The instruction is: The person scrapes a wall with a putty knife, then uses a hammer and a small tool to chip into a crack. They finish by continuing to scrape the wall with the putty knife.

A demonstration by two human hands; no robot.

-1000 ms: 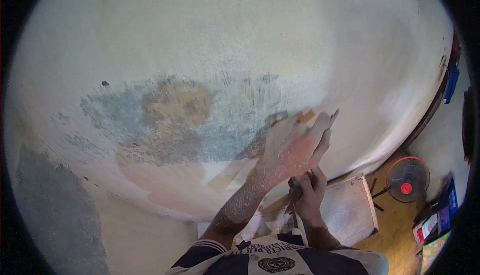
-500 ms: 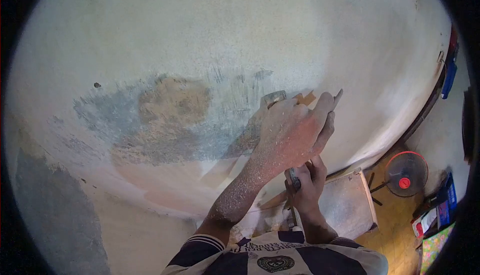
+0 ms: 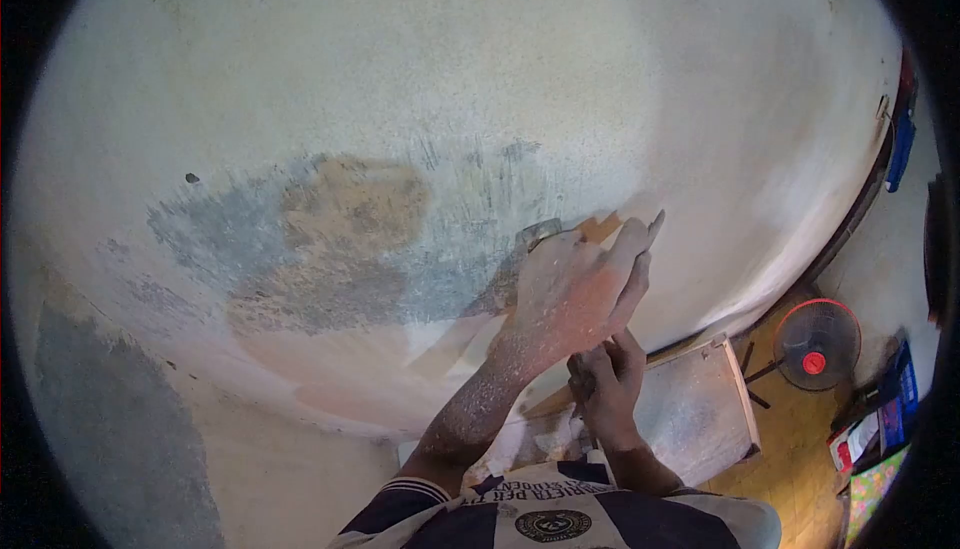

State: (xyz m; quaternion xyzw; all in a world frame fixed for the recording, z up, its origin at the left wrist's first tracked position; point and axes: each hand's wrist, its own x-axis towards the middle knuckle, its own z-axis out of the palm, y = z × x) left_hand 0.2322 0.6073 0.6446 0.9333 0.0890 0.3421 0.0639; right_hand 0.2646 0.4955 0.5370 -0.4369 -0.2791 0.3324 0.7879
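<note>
My left hand (image 3: 575, 289), coated in pale dust, presses a sanding tool (image 3: 540, 233) against the pale wall (image 3: 480, 59). A bit of brown paper or wood (image 3: 600, 227) shows beside its fingers. Just below it, nearer my body, my right hand (image 3: 612, 379) is closed around a dark handle (image 3: 578, 369), mostly hidden by the fingers. Left of the hands, a rough grey patch (image 3: 440, 269) with a brown area (image 3: 350, 209) marks the wall.
A pale dusty box or board (image 3: 695, 414) stands at the lower right. Beyond it a red-rimmed fan (image 3: 817, 345) is on the yellowish floor (image 3: 790, 449). Blue items (image 3: 908, 374) and a flowered cloth (image 3: 875, 494) lie at the far right. A small dark hole (image 3: 192, 178) marks the wall.
Both hands moved up the wall and then back down a little, still close together. The grips look unchanged.
</note>
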